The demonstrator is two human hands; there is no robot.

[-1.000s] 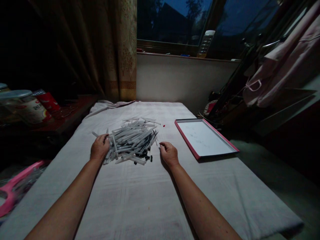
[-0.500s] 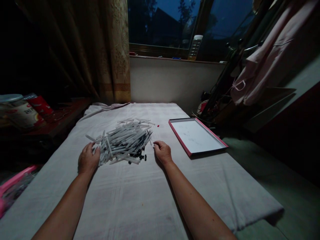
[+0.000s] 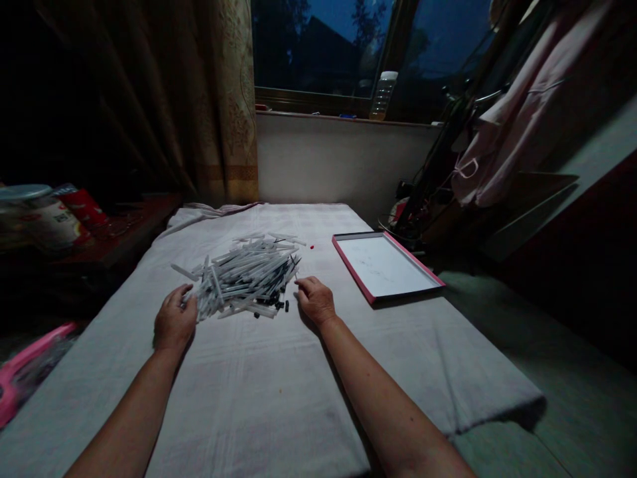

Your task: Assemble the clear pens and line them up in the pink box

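A heap of pen parts (image 3: 249, 272) lies on the cloth: pale translucent barrels, dark thin pieces and small black caps (image 3: 280, 305) at its near right edge. My left hand (image 3: 174, 320) rests against the heap's left edge, thumb and fingers apart around the ends of some barrels, gripping none that I can see. On the other side, my right hand (image 3: 317, 301) lies on the cloth with its fingers loosely bent toward the heap's right edge. Its fingertips are beside a thin dark piece; no held object shows.
A shallow pink-edged box lid (image 3: 385, 267) with a white inside lies to the right on the cloth-covered table (image 3: 239, 405). A tiny red piece (image 3: 312, 247) sits behind the heap. Jars (image 3: 37, 219) stand at the left, a bottle (image 3: 383, 96) on the windowsill.
My right hand has moved slightly left, closer to the heap's edge. My left hand stays beside the heap. The whole view has shifted a little.
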